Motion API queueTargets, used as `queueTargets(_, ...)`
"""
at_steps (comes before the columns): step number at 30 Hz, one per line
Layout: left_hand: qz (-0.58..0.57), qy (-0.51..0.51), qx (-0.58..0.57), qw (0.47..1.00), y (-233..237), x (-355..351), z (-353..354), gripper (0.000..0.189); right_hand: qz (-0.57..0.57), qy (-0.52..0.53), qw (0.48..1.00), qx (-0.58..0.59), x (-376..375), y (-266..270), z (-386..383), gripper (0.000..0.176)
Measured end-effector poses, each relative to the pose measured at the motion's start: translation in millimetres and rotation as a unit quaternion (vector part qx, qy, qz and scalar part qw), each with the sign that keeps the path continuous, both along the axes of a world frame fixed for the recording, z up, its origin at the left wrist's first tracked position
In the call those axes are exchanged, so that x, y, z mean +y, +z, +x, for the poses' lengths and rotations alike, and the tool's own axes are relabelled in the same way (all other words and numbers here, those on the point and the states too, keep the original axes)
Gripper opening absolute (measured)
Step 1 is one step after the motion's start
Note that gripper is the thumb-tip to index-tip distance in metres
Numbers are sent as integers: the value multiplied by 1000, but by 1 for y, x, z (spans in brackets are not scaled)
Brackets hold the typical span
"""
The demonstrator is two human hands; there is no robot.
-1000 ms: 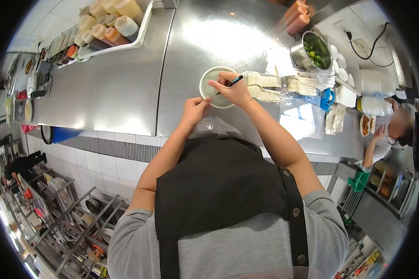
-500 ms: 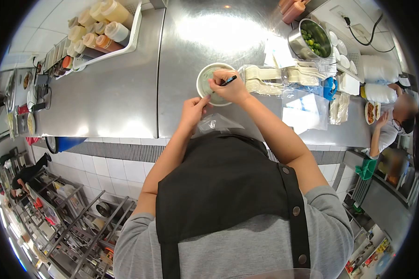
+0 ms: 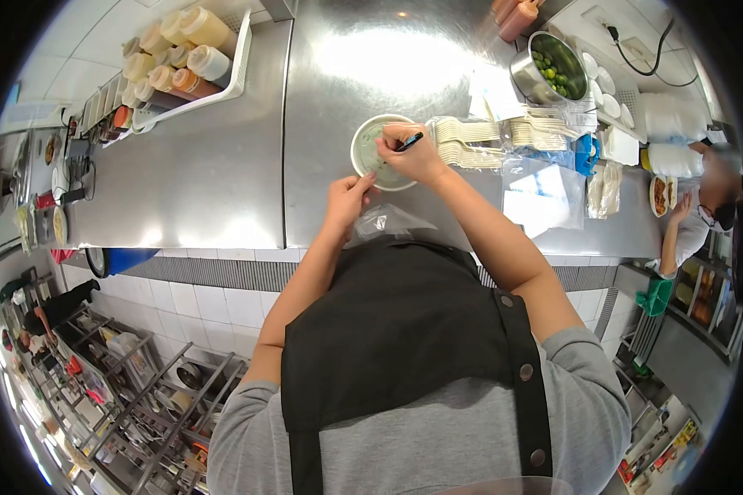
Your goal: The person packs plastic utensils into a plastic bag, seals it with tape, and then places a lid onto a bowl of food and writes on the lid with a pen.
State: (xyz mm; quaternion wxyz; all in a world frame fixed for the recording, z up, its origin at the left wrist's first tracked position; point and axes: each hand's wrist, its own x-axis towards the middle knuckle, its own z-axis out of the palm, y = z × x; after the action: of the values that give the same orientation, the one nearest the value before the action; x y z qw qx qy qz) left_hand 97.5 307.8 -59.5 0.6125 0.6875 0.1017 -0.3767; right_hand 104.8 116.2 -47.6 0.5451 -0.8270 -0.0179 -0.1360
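Observation:
A round white bowl (image 3: 356,157) with a clear, greenish-looking lid (image 3: 371,153) sits on the steel counter in front of me. My right hand (image 3: 415,157) is closed around a dark pen (image 3: 409,142), its lower end hidden by the fingers just above the lid. At the bowl's near left edge, my left hand (image 3: 351,200) is closed on the rim, thumb on top. A crumpled clear plastic bag (image 3: 388,221) lies between the bowl and my apron.
Packs of cream-coloured forks (image 3: 468,142) lie right of the bowl, beside a metal pot (image 3: 546,49) of green limes. Sauce bottles fill a white basket (image 3: 241,62) at the upper left. Another person's hand (image 3: 679,208) is near a food bowl (image 3: 659,195) at far right.
The whole view has shifted slightly. My right hand has moved a little over the lid with the pen, while my left hand stays at the bowl's rim.

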Motion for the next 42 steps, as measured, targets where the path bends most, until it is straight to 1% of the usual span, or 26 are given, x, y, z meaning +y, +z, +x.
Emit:
queueTargets(1,-1,0,1,1000,0,0,0,40,-10,4,1000,-9,0,0,0,32)
queueTargets(4,-1,-2,-3,1000,-1,1,1,40,21,-6,1000,19,-1,-2,-1,32)
queueTargets(10,-4,-6,-1,1000,-3,1,2,39,24,-27,999,-19,0,-6,0,31)
queueTargets(13,-6,-4,1,1000,0,1,2,38,31,-14,999,22,0,3,-2,31)
queueTargets(16,-10,-5,5,1000,1,1,2,38,25,-17,1000,-3,0,-2,-2,31)
queueTargets(19,-9,-4,6,1000,3,1,2,37,35,-41,999,-4,1,0,-1,31)
queueTargets(22,-9,-3,7,1000,3,0,2,37,7,-24,1000,-13,1,-1,-2,31)
queueTargets(25,-13,-3,4,1000,0,1,2,37,39,-55,998,10,-1,-1,-2,31)
queueTargets(28,-15,1,8,1000,-1,2,2,37,15,-47,998,-24,3,1,-1,31)
queueTargets(31,-19,6,13,1000,-1,0,2,37,9,-43,999,-30,1,-3,0,31)
queueTargets(34,-20,6,17,1000,-1,1,2,36,36,-52,998,16,1,-1,-2,30)
queueTargets(37,-18,5,16,1000,0,1,3,36,8,-82,997,2,1,-2,0,30)
queueTargets(40,-13,0,12,1000,1,1,3,36,14,-66,998,-19,2,0,-1,32)
queueTargets(42,-12,-2,11,1000,2,2,3,36,21,-79,997,9,1,-1,-1,31)
